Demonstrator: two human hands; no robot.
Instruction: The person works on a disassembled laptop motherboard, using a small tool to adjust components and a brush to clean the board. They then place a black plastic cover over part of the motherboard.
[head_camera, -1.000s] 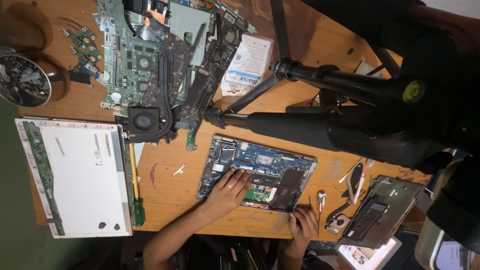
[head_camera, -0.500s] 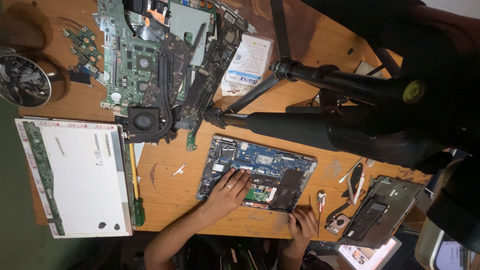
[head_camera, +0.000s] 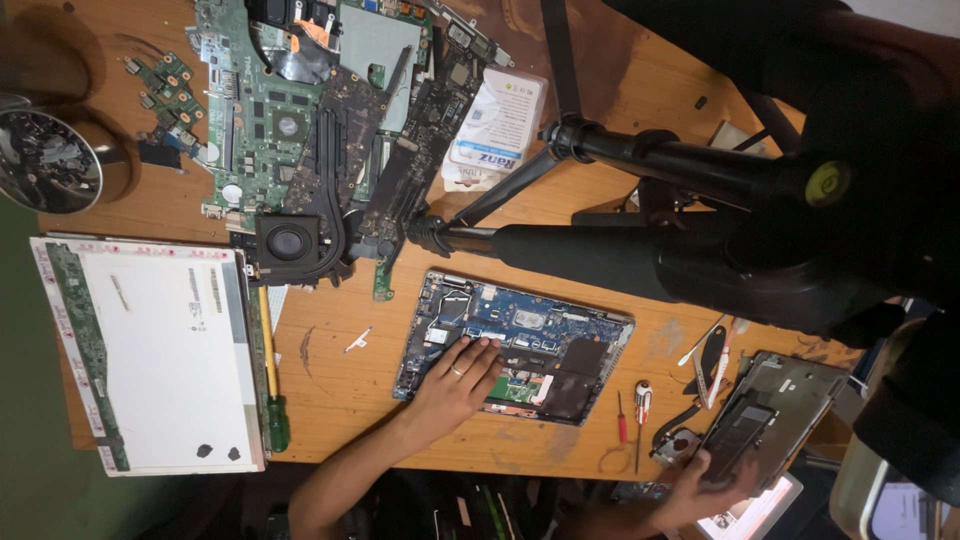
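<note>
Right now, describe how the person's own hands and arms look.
Both forearms are bare: no sleeve, glove or watch in view. The left hand wears a thin pale ring on one of its fingers. The right hand shows no ring; its arm lies mostly in shadow.
</note>
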